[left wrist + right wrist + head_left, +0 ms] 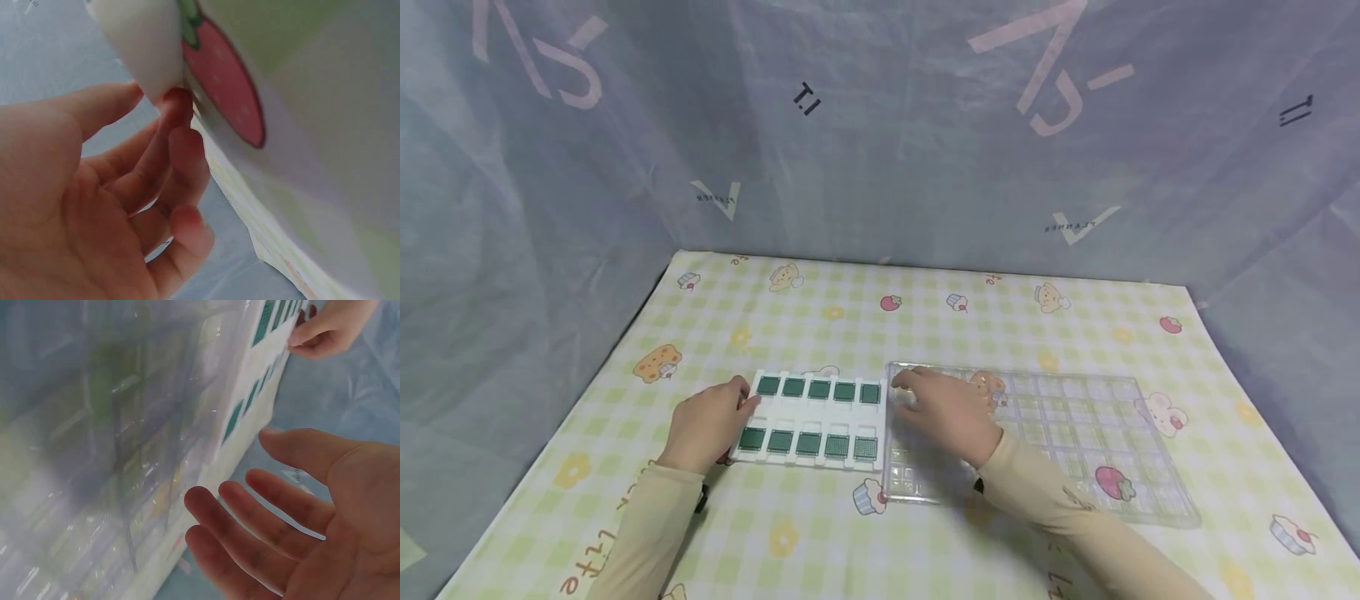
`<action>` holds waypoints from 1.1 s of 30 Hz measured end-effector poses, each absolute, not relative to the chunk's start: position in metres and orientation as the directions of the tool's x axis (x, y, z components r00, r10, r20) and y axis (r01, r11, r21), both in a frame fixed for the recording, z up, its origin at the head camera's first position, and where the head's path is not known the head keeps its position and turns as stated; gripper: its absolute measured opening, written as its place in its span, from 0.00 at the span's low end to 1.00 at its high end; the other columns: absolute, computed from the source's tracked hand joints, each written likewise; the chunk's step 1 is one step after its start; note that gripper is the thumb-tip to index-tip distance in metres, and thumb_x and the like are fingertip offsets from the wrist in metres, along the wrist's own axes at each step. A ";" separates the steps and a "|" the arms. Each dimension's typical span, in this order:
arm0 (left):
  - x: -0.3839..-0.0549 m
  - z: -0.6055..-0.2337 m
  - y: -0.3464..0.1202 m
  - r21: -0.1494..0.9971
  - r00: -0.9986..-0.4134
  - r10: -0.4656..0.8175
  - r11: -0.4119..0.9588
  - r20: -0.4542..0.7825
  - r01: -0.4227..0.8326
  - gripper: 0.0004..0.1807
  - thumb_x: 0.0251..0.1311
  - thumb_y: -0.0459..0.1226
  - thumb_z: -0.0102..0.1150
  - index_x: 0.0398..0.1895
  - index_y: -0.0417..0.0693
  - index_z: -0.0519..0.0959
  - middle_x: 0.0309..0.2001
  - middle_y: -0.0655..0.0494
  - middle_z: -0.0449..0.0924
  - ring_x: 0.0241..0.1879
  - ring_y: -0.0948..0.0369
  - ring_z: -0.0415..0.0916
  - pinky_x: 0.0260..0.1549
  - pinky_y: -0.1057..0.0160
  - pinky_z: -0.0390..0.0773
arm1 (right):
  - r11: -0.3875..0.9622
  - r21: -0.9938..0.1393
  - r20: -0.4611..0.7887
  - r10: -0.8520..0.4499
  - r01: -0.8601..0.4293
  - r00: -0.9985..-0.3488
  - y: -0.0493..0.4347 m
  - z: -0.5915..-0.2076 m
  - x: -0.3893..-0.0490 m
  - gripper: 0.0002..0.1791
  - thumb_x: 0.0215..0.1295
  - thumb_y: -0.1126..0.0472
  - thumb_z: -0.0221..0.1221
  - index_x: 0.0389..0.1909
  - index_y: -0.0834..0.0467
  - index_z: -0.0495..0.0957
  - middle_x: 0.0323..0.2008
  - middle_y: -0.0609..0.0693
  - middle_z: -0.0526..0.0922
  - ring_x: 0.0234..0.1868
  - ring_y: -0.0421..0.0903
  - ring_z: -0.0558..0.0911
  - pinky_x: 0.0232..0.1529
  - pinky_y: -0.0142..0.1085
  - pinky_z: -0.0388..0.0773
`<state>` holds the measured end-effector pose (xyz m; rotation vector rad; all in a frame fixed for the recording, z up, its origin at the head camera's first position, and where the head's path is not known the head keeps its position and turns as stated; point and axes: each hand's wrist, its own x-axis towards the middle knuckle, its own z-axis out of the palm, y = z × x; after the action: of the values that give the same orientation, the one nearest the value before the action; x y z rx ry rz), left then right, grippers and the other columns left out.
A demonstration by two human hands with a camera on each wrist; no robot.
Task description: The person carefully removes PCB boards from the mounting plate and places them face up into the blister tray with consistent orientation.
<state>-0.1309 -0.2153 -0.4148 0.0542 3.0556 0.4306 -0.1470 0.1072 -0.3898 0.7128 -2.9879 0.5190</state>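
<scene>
A white plastic tray [820, 415] lies on the tablecloth with two rows of green square chips [808, 443] in its pockets. At its left edge my left hand [709, 421] pinches the tray between thumb and fingertips, seen close up in the left wrist view, where the white tray corner [140, 44] meets the fingers. Beside it on the right lies a clear divided plastic box [1078, 433]. My right hand [951, 412] hovers above the box's left end with its fingers loosely spread. Nothing is between those fingers in the right wrist view.
A checked tablecloth [790, 533] with printed cakes and strawberries covers the table. Grey-blue cloth [880, 142] hangs behind and on both sides. The white tray and clear box lie nearly edge to edge.
</scene>
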 end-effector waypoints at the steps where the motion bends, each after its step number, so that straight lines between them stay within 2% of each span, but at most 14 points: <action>1: -0.131 -0.415 -0.215 0.275 -0.998 0.038 0.961 -0.056 0.021 0.15 0.74 0.45 0.56 0.46 0.41 0.80 0.19 0.56 0.77 0.17 0.60 0.70 0.18 0.61 0.66 | 0.834 -0.316 0.104 -0.442 -0.451 -0.891 0.105 -0.392 -0.150 0.16 0.65 0.55 0.67 0.52 0.53 0.82 0.49 0.50 0.88 0.46 0.50 0.88 0.42 0.44 0.83; 9: -0.131 -0.415 -0.215 0.270 -0.998 0.035 0.963 -0.059 0.018 0.15 0.73 0.45 0.56 0.47 0.41 0.80 0.20 0.55 0.78 0.17 0.60 0.70 0.19 0.61 0.66 | 0.825 -0.352 0.081 -0.444 -0.442 -0.892 0.091 -0.408 -0.168 0.14 0.64 0.54 0.69 0.49 0.53 0.84 0.42 0.47 0.87 0.38 0.43 0.86 0.39 0.38 0.81; 17: -0.131 -0.415 -0.214 0.265 -0.998 0.029 0.964 -0.046 0.016 0.15 0.73 0.45 0.57 0.47 0.41 0.80 0.23 0.53 0.81 0.19 0.60 0.71 0.19 0.61 0.67 | 0.842 -0.310 0.080 -0.441 -0.443 -0.894 0.084 -0.413 -0.173 0.18 0.60 0.51 0.72 0.48 0.55 0.85 0.38 0.47 0.83 0.28 0.38 0.74 0.31 0.33 0.74; 25: -0.132 -0.415 -0.215 0.273 -0.998 0.025 0.962 -0.052 0.010 0.15 0.73 0.45 0.57 0.47 0.41 0.80 0.23 0.53 0.81 0.19 0.60 0.71 0.19 0.61 0.67 | 0.846 -0.313 0.074 -0.432 -0.432 -0.899 0.080 -0.414 -0.175 0.17 0.59 0.51 0.73 0.46 0.53 0.85 0.37 0.46 0.80 0.27 0.38 0.73 0.28 0.31 0.72; 33: -0.132 -0.415 -0.215 0.279 -0.998 0.024 0.960 -0.050 0.009 0.15 0.73 0.45 0.57 0.47 0.41 0.80 0.23 0.53 0.81 0.18 0.60 0.70 0.19 0.61 0.67 | 0.847 -0.302 0.072 -0.437 -0.437 -0.897 0.077 -0.414 -0.175 0.15 0.59 0.52 0.73 0.43 0.55 0.86 0.38 0.47 0.82 0.28 0.38 0.75 0.29 0.33 0.75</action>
<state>-0.1322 -0.2150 -0.4146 0.0258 3.0574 0.4350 -0.1749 0.0767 -0.4139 0.7143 -3.0188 0.4939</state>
